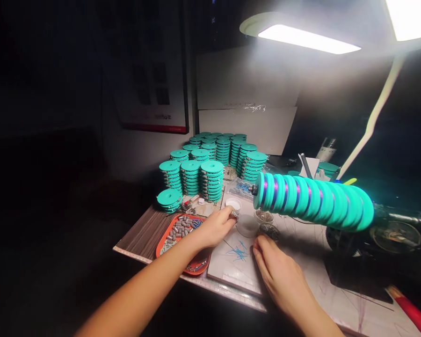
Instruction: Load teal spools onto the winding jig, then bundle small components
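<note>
My left hand (218, 228) reaches over the board (228, 267), its fingertips pinched together beside a small white round dish (233, 203). Whatever lies between those fingertips is too small to make out. My right hand (277, 264) is closed, thumb and fingers together, just in front of a dark round dish of small parts (268, 230). I cannot make out what it holds, if anything. Between the hands a few thin blue pieces (239, 252) lie scattered on the board. Another small dish with brownish bits (264, 216) stands behind the dark one.
Left of the board, an orange tray (207, 267) holds grey cylindrical weights (182, 228) and small parts. Stacks of turquoise foam spools (212, 180) stand behind. At right, a row of turquoise discs with purple line (314, 199) sits on a machine's shaft. A lamp (308, 40) hangs above.
</note>
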Demonstrator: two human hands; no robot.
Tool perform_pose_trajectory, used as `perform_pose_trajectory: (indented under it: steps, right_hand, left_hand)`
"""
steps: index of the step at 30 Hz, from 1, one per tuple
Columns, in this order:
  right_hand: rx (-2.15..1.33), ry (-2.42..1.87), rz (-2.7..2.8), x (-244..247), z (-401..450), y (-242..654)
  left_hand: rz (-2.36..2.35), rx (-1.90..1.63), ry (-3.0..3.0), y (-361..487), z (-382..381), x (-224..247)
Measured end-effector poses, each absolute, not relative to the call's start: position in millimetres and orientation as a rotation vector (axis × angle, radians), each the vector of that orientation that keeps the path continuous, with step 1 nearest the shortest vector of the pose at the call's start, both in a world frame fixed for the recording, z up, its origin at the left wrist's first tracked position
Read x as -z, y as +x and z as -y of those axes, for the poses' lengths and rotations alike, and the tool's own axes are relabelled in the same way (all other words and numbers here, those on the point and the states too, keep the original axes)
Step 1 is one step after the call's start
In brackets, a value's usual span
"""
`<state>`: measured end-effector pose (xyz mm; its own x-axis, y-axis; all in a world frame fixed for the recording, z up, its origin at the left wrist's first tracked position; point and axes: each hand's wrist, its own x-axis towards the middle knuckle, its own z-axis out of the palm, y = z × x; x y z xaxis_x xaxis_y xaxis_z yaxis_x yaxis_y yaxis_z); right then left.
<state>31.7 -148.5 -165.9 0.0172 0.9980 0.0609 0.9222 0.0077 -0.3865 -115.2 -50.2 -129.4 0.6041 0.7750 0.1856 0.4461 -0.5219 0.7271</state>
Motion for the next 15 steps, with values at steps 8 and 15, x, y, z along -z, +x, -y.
perform_pose_trajectory:
  steps: [8,15]
  right_hand:
    - [-0.433,-1.783,2.051,160.8,144.4,23.1]
    - [-0.36,-1.997,1.947,144.3,132.2,23.2]
  left_hand:
    - [-1.012,-0.692,2.144,-140.2,69.6,129.2]
    - [-1.147,-0.773,2.097,-133.1,67.3,132.5]
